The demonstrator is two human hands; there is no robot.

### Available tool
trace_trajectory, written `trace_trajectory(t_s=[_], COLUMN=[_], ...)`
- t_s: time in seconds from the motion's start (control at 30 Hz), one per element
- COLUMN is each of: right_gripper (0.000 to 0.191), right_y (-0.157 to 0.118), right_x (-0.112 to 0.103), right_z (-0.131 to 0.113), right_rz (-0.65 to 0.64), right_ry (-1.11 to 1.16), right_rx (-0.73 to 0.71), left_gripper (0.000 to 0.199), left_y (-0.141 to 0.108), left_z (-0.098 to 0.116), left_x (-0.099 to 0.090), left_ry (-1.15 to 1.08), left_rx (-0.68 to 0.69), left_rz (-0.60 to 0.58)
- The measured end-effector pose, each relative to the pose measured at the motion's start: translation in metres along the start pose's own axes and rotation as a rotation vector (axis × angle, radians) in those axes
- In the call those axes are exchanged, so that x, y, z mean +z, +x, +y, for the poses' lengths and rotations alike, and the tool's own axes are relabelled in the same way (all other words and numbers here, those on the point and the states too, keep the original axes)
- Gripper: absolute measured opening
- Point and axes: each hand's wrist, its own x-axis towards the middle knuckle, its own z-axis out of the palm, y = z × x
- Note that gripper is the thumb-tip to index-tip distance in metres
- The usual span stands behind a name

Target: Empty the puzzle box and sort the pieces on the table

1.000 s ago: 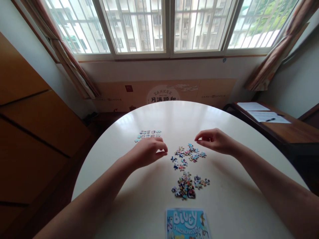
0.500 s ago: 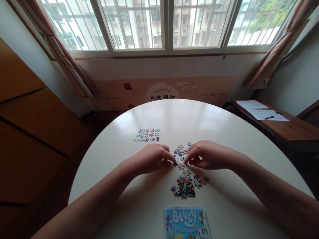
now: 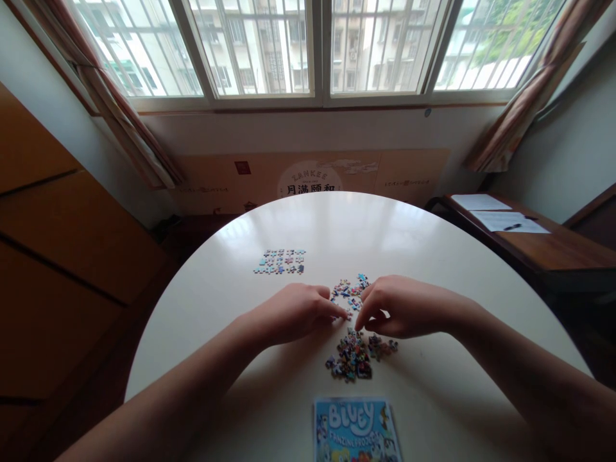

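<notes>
Jigsaw puzzle pieces lie on the round white table (image 3: 192,333) in front of me. My left hand (image 3: 304,311) has its index finger stretched out, the tip on a small loose piece (image 3: 349,315); its other fingers are curled under. My right hand (image 3: 397,307) is bent downward with a gap between thumb and index finger. That index fingertip touches the top edge of the near heap of pieces (image 3: 353,356); I see nothing gripped in it. Beyond the hands, a looser group of pieces (image 3: 342,289) is spread out, partly hidden by the right hand.
Puzzle pieces in rows (image 3: 282,261) lie farther off to the left. A blue "Bluey" picture card or booklet (image 3: 356,433) is at the near edge. A brown side table (image 3: 572,247) with papers (image 3: 507,222) and a pen stands right. A barred window is ahead.
My left index finger has slid a little right, away from a dark piece. My right hand has come nearer, down to the near heap's edge. The view has shifted slightly.
</notes>
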Motion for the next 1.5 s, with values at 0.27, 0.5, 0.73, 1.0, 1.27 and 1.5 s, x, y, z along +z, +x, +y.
trace_trajectory(t_s=[0.27, 0.5, 0.73, 1.0, 1.27, 1.5], right_gripper=[0.031, 0.022, 0.022, 0.01, 0.016, 0.015], right_y=[-0.003, -0.004, 0.0, -0.001, 0.0, -0.002], right_x=[-0.001, 0.0, 0.005, 0.008, 0.003, 0.0], right_z=[0.006, 0.013, 0.01, 0.007, 0.002, 0.003], right_rz=[0.015, 0.094, 0.087, 0.085, 0.018, -0.108], right_ry=[-0.048, -0.058, -0.087, -0.139, 0.0, 0.136], right_rx=[0.053, 0.029, 0.021, 0.135, 0.249, 0.32], left_gripper=[0.024, 0.03, 0.027, 0.021, 0.021, 0.022], left_y=[-0.003, -0.001, -0.002, -0.003, -0.002, -0.002], left_z=[0.007, 0.014, 0.01, 0.009, 0.013, 0.014], left_x=[-0.008, -0.005, -0.008, -0.012, -0.011, -0.01], left_ry=[-0.026, -0.054, -0.063, -0.094, -0.08, -0.078], left_rx=[0.026, 0.076, 0.053, 0.0, -0.009, -0.009], left_rz=[0.005, -0.043, -0.031, -0.044, -0.044, -0.031])
